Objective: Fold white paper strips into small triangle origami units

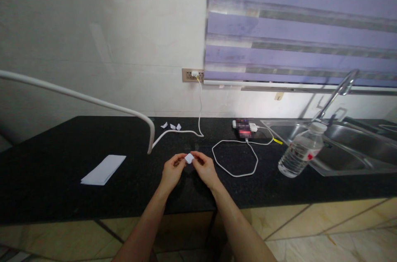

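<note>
A small folded piece of white paper (pixel 189 158) is pinched between my two hands, just above the black countertop. My left hand (pixel 172 170) grips its left corner with thumb and fingers. On the other side, my right hand (pixel 204 169) holds the right corner the same way. Several small folded paper pieces (pixel 173 127) lie near the wall, beyond my hands. To the left rests a stack of white paper sheets (pixel 104 170), flat on the counter.
A white cable (pixel 235 175) loops right of my hands to a phone (pixel 244 128). A water bottle (pixel 300 152) stands beside the steel sink (pixel 325 173). A thick white tube (pixel 124 110) arches in from the left. A plug sits in the wall socket (pixel 187 75).
</note>
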Demonstrator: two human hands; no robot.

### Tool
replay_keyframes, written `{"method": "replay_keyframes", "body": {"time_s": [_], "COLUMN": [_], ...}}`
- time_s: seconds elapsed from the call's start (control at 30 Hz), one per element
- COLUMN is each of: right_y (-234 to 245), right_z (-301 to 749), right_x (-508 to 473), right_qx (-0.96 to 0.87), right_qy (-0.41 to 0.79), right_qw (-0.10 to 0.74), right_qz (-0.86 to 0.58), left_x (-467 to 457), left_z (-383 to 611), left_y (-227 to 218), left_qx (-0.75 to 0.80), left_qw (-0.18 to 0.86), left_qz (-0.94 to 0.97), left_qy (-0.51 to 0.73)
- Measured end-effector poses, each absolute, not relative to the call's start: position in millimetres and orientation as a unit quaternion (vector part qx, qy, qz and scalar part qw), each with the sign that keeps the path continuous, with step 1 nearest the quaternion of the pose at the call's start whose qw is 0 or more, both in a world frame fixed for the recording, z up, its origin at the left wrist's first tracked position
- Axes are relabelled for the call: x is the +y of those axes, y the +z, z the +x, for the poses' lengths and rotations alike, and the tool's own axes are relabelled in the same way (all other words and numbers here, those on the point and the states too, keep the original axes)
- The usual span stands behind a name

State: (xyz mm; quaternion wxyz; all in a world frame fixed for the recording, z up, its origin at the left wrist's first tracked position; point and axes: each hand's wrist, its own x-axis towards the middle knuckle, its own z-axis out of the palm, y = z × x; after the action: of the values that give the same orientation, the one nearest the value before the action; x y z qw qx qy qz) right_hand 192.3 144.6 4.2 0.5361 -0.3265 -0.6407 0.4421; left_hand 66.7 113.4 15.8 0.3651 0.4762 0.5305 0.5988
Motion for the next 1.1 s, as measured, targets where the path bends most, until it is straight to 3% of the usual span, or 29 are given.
{"method": "replay_keyframes", "body": {"time_s": [1.1], "right_y": [7], "right_z": [192], "right_x": [140], "right_qx": [-0.722], "right_qy": [0.326], "right_qw": [0.512], "right_qz": [-0.332], "left_x": [111], "left_z": [70], "left_y": [17], "left_qx": [0.537], "left_qw": [0.34], "left_qz": [0.509], "left_qy": [0.58]}}
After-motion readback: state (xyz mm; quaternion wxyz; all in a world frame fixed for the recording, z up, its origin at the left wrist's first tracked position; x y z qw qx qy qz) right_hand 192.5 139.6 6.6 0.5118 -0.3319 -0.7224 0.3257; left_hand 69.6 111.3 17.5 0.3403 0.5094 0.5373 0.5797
